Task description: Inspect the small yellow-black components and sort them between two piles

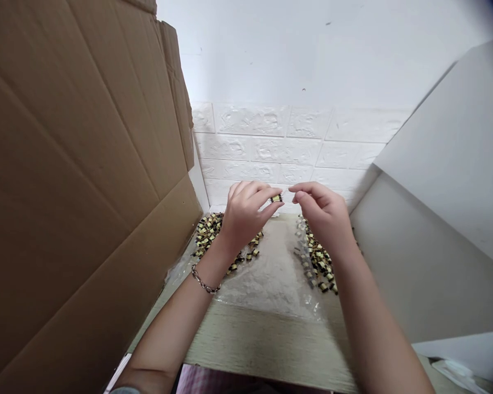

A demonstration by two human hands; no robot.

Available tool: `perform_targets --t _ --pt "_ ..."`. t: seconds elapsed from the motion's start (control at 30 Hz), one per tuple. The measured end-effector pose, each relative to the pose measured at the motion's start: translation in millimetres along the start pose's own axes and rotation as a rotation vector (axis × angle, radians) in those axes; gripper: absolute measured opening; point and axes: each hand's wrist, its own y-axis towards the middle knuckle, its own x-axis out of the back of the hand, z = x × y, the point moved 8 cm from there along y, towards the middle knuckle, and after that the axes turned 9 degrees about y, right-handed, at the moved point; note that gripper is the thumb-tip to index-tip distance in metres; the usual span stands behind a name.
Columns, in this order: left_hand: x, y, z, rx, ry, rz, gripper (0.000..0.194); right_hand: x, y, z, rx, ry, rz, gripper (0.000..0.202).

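Note:
In my left hand (246, 210) a small coil (276, 198) with yellow winding tape, black ends and thin metal pins is pinched between thumb and forefinger. Just to its right is my right hand (322, 213), thumb and forefinger drawn together with their tips close to the coil. Whatever may be between those tips is too small to make out. Below the left hand lies a pile of similar yellow and black coils (207, 230), partly hidden by the wrist. Another pile of coils (320, 260) lies under the right hand, partly covered by clear plastic.
A clear plastic bag (263, 279) lies flat on the pale green tabletop (238, 339) between the piles. Tall cardboard (78, 164) walls off the left side, and white panels (435, 235) stand on the right. A white brick-patterned wall (267, 148) closes the back.

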Motion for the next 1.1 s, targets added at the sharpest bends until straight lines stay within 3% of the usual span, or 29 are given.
perform_targets --t 0.27,0.57,1.1 --pt "-1.0 0.0 -5.4 -0.035 -0.010 0.008 0.017 -3.2 3.2 -11.8 -0.137 0.165 0.012 0.019" --pt "-4.0 -1.3 -8.0 -0.078 -0.004 0.027 0.017 0.0 1.8 -12.8 -0.142 0.130 -0.012 0.016" --pt "-4.9 -1.2 -2.0 -0.007 0.003 0.019 0.017 3.5 -0.2 -3.3 -0.057 -0.038 -0.047 0.016"
